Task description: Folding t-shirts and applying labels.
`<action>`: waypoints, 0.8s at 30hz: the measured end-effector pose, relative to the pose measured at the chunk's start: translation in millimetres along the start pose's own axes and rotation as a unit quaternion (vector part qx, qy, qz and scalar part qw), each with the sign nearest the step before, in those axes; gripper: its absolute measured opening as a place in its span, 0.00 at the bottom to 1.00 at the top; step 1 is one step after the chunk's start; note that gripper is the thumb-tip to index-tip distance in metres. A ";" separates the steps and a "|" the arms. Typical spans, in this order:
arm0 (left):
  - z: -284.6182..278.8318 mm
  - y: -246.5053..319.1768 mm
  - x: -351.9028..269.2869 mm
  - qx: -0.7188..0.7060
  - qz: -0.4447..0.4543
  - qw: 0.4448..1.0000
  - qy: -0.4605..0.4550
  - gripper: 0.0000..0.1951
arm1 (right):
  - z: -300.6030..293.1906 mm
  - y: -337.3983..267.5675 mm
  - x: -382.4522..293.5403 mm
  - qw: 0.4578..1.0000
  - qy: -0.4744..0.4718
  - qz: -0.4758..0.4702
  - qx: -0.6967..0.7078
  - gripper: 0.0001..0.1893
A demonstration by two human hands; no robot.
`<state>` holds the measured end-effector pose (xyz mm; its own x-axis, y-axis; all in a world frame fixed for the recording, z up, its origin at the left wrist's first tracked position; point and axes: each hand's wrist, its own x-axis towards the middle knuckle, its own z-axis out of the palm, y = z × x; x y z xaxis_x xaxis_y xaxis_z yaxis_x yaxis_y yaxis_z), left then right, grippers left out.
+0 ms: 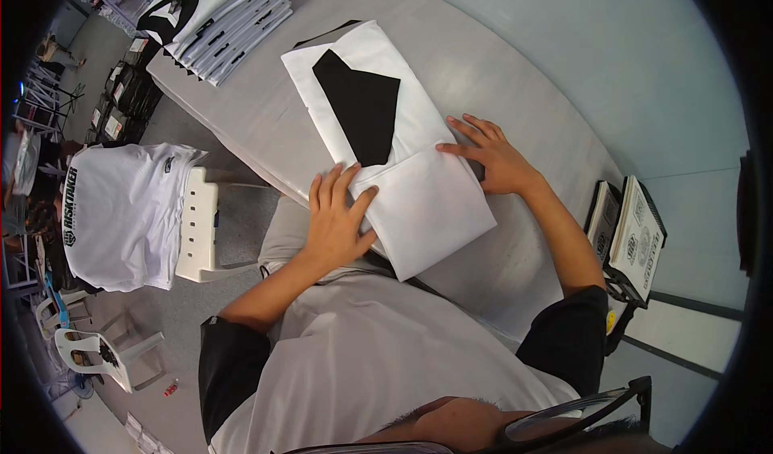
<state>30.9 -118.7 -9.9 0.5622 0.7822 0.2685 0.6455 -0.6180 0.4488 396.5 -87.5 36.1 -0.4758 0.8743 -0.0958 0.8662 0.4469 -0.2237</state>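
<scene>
A partly folded white T-shirt (432, 206) with a large black printed shape lies on the grey table (513, 230) before me. Its near end is turned up, so a plain white flap covers the lower part of the print. My left hand (339, 212) rests with spread fingers on the garment's left edge, at the fold. On the opposite edge is my right hand (492, 155), fingers apart, the fingertips touching the cloth by the flap's corner. Neither hand grips the fabric.
A stack of folded white shirts (223, 31) stands at the table's far left. More white shirts (124, 212) lie over a white plastic chair (199, 224) on the left. Black packed bundles (130, 92) are piled beyond. Printed boards (637, 242) stand at the right by the wall.
</scene>
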 end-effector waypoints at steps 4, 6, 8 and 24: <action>-10.6 -32.7 41.2 0.026 0.127 0.992 0.000 0.20 | 7.5 10.2 22.9 0.996 0.075 -0.044 0.001 0.32; -12.0 -39.0 46.2 -0.026 0.149 0.987 -0.045 0.19 | 14.3 13.5 31.6 0.988 0.087 -0.097 0.082 0.25; -16.5 -49.3 40.0 -0.044 0.156 0.985 -0.066 0.19 | 13.7 8.2 27.2 0.983 0.083 -0.101 0.125 0.23; -43.2 -91.1 75.0 -0.506 -0.369 0.723 -0.291 0.24 | 16.4 -63.1 30.8 0.792 -0.090 0.348 0.493 0.27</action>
<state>-8.1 -0.4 6.2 0.5700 0.5216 -0.6349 0.3369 0.5564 0.7595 324.6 -91.8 31.3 -0.0253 0.7633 -0.6455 0.4308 -0.5743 -0.6961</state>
